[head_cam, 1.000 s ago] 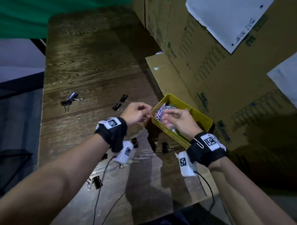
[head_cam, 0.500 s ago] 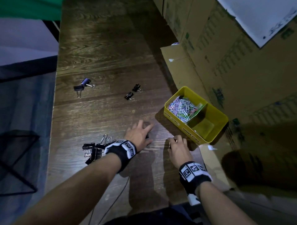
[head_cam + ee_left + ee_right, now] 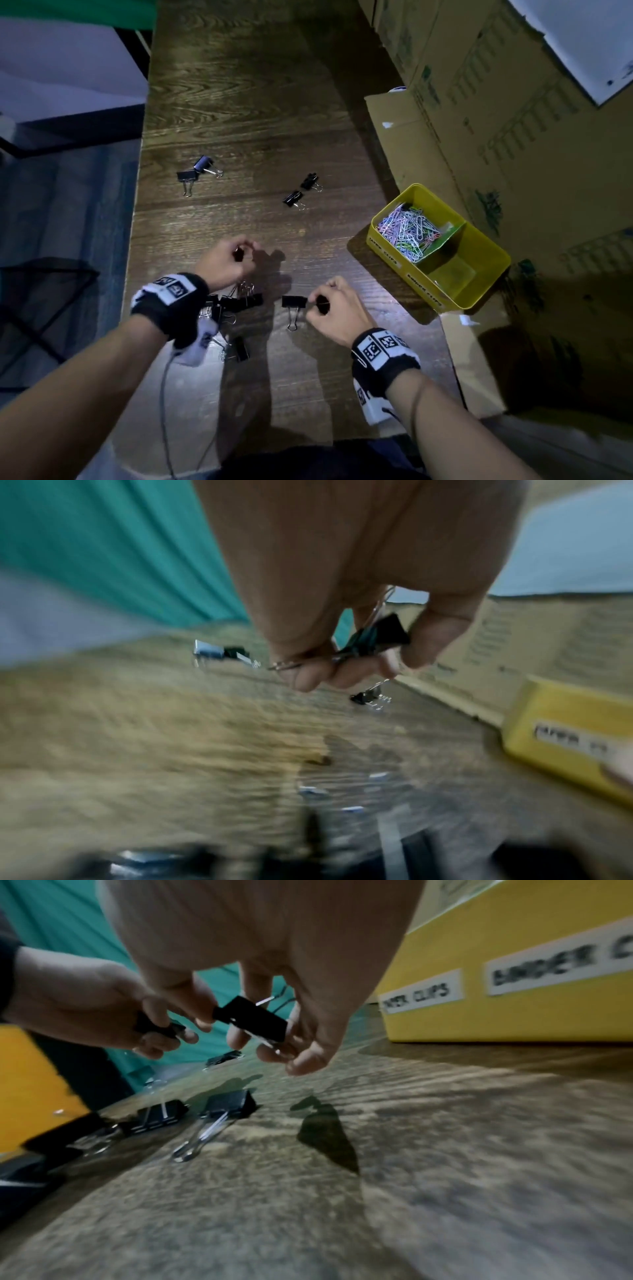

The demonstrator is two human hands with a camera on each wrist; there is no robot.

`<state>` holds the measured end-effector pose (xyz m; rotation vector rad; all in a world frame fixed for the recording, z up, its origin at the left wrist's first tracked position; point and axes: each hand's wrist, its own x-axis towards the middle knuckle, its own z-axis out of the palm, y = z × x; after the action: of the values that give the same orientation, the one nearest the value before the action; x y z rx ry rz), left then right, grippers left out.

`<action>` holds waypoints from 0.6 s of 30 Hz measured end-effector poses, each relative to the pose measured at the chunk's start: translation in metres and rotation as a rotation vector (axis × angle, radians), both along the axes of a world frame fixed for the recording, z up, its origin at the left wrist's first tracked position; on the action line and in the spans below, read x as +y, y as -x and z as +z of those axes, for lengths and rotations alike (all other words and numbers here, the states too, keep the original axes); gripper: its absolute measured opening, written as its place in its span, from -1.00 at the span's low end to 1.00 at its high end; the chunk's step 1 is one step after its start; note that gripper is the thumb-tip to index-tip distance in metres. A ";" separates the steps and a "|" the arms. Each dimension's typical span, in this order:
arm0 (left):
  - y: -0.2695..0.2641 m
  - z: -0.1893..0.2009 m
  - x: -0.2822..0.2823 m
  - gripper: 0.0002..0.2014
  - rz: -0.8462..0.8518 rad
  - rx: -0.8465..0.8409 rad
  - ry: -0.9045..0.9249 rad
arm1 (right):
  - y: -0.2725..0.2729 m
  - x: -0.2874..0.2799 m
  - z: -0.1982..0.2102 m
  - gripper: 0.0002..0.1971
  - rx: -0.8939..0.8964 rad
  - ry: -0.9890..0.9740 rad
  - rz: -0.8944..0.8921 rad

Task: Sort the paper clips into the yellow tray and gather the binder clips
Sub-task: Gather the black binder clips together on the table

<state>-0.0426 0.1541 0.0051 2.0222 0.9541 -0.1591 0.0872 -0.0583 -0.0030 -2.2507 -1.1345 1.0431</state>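
The yellow tray stands at the table's right; coloured paper clips fill its far compartment. My left hand pinches a small black binder clip just above the table. To its right, my right hand grips another black binder clip by its body. A heap of binder clips lies under my left wrist, and one larger clip lies on the table beside my right fingers. Two pairs of clips lie farther out.
Cardboard boxes wall off the right side, with a flap lying on the table behind the tray. The table's left edge drops to the floor. The tray's front wall carries labels for paper clips and binder clips.
Both hands left the tray, pressed down on the table half a second ago, and now each is raised with a binder clip in its fingers.
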 end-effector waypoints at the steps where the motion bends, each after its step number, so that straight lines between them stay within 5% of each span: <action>1: 0.012 0.004 0.004 -0.72 -0.123 0.122 -0.088 | 0.005 0.007 0.000 -0.83 -0.006 0.010 0.016; 4: 0.038 0.000 -0.002 -0.33 -0.397 0.425 -0.280 | 0.017 0.027 -0.005 -0.77 -0.074 0.055 0.097; 6: 0.045 -0.014 -0.014 -0.24 -0.452 0.514 -0.314 | 0.024 0.038 -0.010 -0.72 -0.117 0.108 0.155; 12: 0.038 -0.036 -0.030 -0.42 -0.443 0.456 -0.338 | 0.035 0.052 -0.021 -0.74 -0.207 0.157 0.216; 18: 0.031 -0.028 -0.022 -0.51 -0.619 0.425 -0.399 | 0.036 0.054 -0.023 -0.74 -0.319 0.152 0.190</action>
<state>-0.0739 0.1318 -0.0233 2.6746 0.5980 -0.8150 0.0507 -0.0040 -0.0260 -2.5350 -1.4682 0.8843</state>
